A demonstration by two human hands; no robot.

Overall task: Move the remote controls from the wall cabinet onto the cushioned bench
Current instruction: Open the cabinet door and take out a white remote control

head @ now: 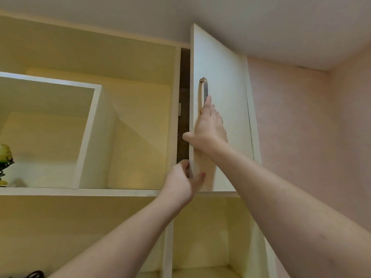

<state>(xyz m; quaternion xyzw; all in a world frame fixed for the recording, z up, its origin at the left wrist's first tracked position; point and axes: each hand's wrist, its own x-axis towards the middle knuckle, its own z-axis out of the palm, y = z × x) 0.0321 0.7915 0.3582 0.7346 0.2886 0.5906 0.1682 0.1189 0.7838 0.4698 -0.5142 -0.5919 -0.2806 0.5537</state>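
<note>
**Wall cabinet door, ajar; both your hands on it**

Wall cabinet door: white, slightly open; a dark gap shows along its left edge; nothing inside can be made out, and the remote controls are not visible.
Handle: metal bar, upright on the door face.
Your right hand: laid on the door front, fingers reaching up onto the lower end of the handle, thumb spread toward the door edge; whether the fingers curl round the bar, you cannot tell.
Your left hand: pinching the door's lower left edge, thumb in front, fingers behind.
Open shelves: left of the door; a green ornament stands at far left.
</note>
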